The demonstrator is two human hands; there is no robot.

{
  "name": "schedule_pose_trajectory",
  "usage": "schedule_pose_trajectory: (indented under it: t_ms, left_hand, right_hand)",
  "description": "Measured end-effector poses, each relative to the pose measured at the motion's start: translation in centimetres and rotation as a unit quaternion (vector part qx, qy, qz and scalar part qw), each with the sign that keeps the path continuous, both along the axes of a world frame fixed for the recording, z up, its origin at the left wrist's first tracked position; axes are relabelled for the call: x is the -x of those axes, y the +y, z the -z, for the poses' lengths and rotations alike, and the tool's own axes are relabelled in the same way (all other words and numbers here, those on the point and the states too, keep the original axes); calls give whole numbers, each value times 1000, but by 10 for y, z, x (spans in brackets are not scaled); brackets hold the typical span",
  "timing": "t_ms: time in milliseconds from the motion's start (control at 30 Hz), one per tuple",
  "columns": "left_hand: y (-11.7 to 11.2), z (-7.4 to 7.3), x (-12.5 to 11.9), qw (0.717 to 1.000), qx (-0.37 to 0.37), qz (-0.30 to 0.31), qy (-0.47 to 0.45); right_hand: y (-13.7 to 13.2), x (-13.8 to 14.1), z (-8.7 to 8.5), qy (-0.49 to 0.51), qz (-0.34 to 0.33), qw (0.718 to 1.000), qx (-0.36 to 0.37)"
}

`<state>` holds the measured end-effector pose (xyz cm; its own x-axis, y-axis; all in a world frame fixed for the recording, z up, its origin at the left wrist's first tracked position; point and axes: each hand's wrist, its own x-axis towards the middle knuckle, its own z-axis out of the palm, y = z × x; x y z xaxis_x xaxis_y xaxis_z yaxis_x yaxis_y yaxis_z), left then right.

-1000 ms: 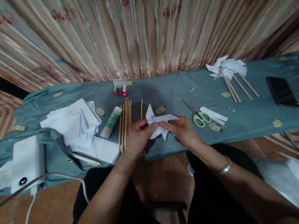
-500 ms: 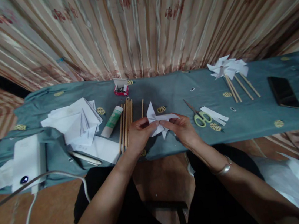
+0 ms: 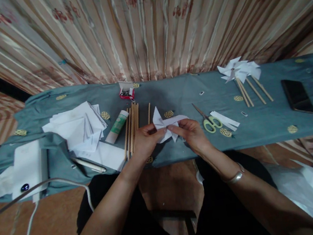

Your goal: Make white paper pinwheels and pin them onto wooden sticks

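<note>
Between both hands, above the front of the table, is a white paper pinwheel point(image 3: 159, 120) with folded blades. My left hand point(image 3: 147, 139) grips its left side, thumb on the paper near the middle. My right hand point(image 3: 190, 134) holds the right side, its thumb also pressed close to the centre. The fingers beneath the paper are partly hidden. Just left of my left hand lie several thin wooden sticks point(image 3: 131, 129), with one single stick point(image 3: 149, 113) apart from them. Green-handled scissors point(image 3: 208, 121) rest right of my right hand, beside white paper strips point(image 3: 225, 120).
A glue tube point(image 3: 117, 127), stacked white paper point(image 3: 78, 127), a pen point(image 3: 88, 165) and a white power bank point(image 3: 29, 168) with cables are at left. A red box of small metal pieces point(image 3: 126, 93) stands behind. Finished pinwheels point(image 3: 239, 70) and a phone point(image 3: 297, 95) lie right.
The pinwheel has turned slightly in my hands, and its right-hand blade now lies wider and flatter. Both hands keep their hold in nearly the same place.
</note>
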<state>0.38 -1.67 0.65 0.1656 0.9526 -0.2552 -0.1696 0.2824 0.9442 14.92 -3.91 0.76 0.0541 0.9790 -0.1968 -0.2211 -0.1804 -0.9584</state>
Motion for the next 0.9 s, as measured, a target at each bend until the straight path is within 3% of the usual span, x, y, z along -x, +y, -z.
schedule_pose_trajectory:
  t_ms: [533, 900]
  left_hand:
    - [-1, -4, -1, 1000, 5, -11, 0]
    - [-1, 5, 0, 999, 11, 9, -30]
  right_hand:
    - [0, -1, -3, 10, -10, 1000, 0]
    - [-1, -3, -3, 14, -32, 999, 24]
